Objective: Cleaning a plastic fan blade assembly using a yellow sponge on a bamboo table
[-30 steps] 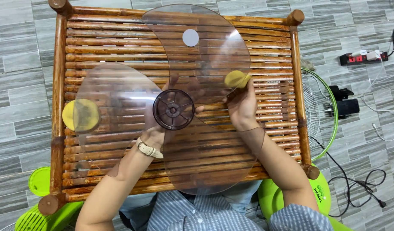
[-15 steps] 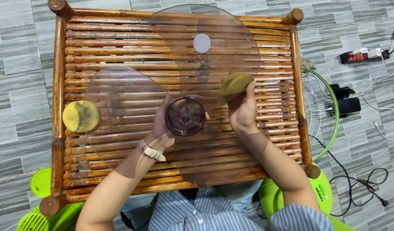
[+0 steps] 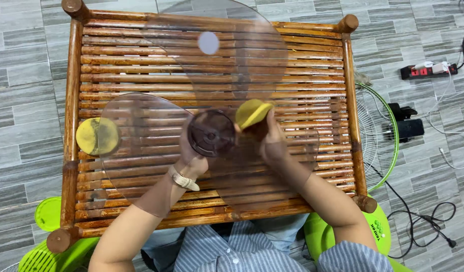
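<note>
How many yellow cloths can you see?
2. One yellow cloth is in the right hand, pressed on the clear fan blade. The other yellow cloth lies at the bamboo table's left edge, partly under the blade.

Even, diffuse daylight; sharp overhead view with little shadow.

Soft light falls evenly on the bamboo table [image 3: 212, 201] and grey floor tiles [image 3: 25, 100], casting only faint shadows. The transparent fan blade [image 3: 141, 136] tints what lies beneath it brownish and shows a mild sheen, without harsh glare. Focus holds across the frame; the table's rails bow slightly near the edges from wide-angle distortion.
</note>
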